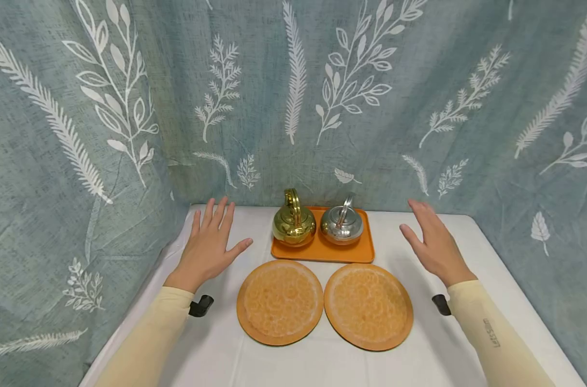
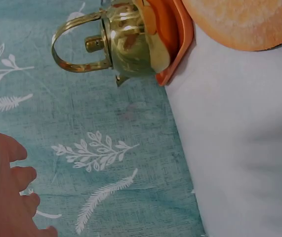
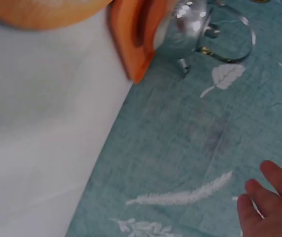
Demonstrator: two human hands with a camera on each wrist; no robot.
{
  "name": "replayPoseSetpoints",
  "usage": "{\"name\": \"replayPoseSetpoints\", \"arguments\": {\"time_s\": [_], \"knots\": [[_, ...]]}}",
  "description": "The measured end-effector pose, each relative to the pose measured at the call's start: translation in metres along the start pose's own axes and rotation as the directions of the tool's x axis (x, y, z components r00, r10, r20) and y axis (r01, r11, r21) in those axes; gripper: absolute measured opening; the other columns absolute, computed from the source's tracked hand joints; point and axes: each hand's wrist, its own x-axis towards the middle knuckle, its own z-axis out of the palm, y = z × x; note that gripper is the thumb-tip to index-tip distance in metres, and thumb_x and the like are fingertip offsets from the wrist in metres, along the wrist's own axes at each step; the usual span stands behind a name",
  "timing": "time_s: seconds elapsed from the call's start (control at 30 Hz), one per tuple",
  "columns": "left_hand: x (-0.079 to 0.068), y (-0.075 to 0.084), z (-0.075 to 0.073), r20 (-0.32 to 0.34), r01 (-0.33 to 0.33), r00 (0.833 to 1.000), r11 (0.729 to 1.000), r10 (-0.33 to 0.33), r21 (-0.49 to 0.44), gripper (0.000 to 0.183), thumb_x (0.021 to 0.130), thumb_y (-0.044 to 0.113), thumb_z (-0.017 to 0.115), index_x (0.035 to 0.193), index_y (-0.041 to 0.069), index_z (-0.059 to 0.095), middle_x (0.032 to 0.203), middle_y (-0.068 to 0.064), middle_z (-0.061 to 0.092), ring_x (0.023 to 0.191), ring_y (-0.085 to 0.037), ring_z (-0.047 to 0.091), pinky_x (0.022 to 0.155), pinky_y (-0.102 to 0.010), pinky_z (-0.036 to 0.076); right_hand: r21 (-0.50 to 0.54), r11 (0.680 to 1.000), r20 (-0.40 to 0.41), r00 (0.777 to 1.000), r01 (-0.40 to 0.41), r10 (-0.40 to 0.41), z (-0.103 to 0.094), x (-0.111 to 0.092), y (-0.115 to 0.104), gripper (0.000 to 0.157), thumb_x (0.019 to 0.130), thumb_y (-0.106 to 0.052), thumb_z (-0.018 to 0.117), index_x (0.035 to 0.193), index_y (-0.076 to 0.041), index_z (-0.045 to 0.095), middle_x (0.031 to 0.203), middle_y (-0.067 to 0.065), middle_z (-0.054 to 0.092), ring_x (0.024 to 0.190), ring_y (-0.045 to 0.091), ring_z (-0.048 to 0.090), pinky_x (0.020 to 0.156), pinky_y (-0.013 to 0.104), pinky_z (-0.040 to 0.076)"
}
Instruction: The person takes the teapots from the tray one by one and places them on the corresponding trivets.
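Observation:
A gold teapot and a silver teapot stand side by side on an orange tray at the back of the table, their handles upright. In front of the tray lie two round tan mats with a pale mottled pattern. My left hand is held left of the gold teapot, fingers straight and spread, holding nothing. On the other side, my right hand hovers right of the silver teapot with its fingers extended and thumb apart. The left wrist view catches the gold teapot's looped handle and lid knob.
A white cloth covers the table. Blue-green curtains with white leaf prints hang close behind it and along both sides. A black wrist strap piece juts out by my left sleeve, and a similar one by the right.

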Motion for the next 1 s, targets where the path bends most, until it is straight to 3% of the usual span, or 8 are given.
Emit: {"name": "replayPoseSetpoints", "arguments": {"time_s": [0.17, 0.47, 0.73, 1.0], "knots": [[0.0, -0.001, 0.001, 0.036, 0.008, 0.999, 0.999, -0.007, -0.039, 0.099, 0.11, 0.064, 0.05, 0.173, -0.001, 0.009, 0.18, -0.022, 0.002, 0.165, -0.043, -0.002, 0.131, -0.065, 0.002, 0.122, 0.988, -0.002, 0.995, -0.094, 0.095, 0.004, 0.009, -0.009, 0.067, 0.117, -0.047, 0.048, 0.169, -0.005, 0.037, 0.166, 0.023, 0.044, 0.152, 0.049, 0.038, 0.12, 0.073, 0.033], [0.003, 0.0, 0.001, 0.077, 0.026, 0.997, 0.985, -0.013, -0.172, 0.096, 0.113, 0.063, 0.045, 0.173, -0.001, 0.005, 0.18, -0.021, -0.003, 0.165, -0.04, -0.003, 0.132, -0.061, 0.007, 0.22, 0.969, 0.0, 0.993, -0.113, 0.116, 0.01, 0.026, -0.008, 0.064, 0.118, -0.046, 0.047, 0.165, -0.003, 0.043, 0.16, 0.023, 0.052, 0.143, 0.049, 0.049, 0.118, 0.069, 0.038], [0.002, -0.001, 0.002, 0.139, 0.084, 0.99, 0.93, -0.036, -0.358, 0.092, 0.115, 0.061, 0.039, 0.173, 0.003, -0.003, 0.18, -0.016, -0.01, 0.165, -0.036, -0.008, 0.131, -0.065, 0.009, 0.248, 0.961, 0.041, 0.993, -0.119, 0.112, 0.018, 0.037, -0.012, 0.066, 0.116, -0.05, 0.049, 0.165, -0.005, 0.045, 0.161, 0.02, 0.052, 0.146, 0.047, 0.048, 0.12, 0.068, 0.038], [0.003, -0.002, 0.006, 0.173, 0.108, 0.984, 0.889, -0.033, -0.445, 0.087, 0.116, 0.059, 0.035, 0.173, 0.004, -0.003, 0.18, -0.015, -0.009, 0.166, -0.035, -0.007, 0.132, -0.064, 0.007, 0.244, 0.957, 0.1, 0.986, -0.157, 0.136, 0.023, 0.045, -0.016, 0.067, 0.115, -0.052, 0.051, 0.165, -0.007, 0.046, 0.163, 0.018, 0.051, 0.147, 0.045, 0.047, 0.121, 0.065, 0.037]]}}
